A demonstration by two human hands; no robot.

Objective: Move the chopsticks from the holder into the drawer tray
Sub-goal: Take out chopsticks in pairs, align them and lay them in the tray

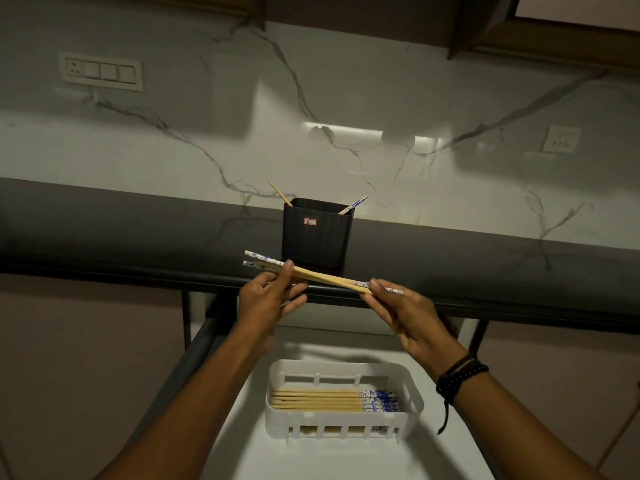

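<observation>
I have a handful of chopsticks point(323, 277) held level between both hands, in the air just in front of the counter edge point(450, 303) and above the open drawer. My left hand point(266, 299) pinches them near the patterned ends, and my right hand's point(405, 317) fingertips close on the other end. At least one seems turned the opposite way, so I should align the ends before lowering. The white tray point(414, 407) below already holds a neat row; I'd lay these parallel beside it. Two sticks remain in the black holder point(317, 237).
</observation>
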